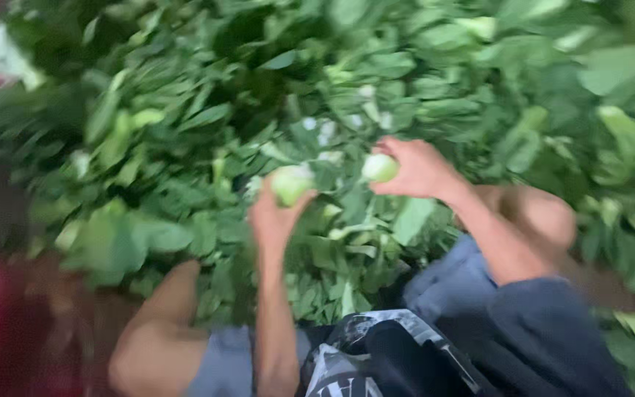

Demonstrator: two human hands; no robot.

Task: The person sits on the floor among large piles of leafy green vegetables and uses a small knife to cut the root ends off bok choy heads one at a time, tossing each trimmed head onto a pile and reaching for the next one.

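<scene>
Two hands in a heap of leaves

Left hand (pixel 277 217) grips a pale round fruit (pixel 290 183); right hand (pixel 414 169), at 3 o'clock from it, pinches another (pixel 379 167). Soft, blurred leaves (pixel 185 110) surround both; blue shorts (pixel 472 287) below.

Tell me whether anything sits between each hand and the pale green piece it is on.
Nothing visible does. The left hand already holds one pale green piece, and the right hand holds another pale green piece. Loose green leaves lie around and beneath both, not between. The picture is blurred.
</scene>
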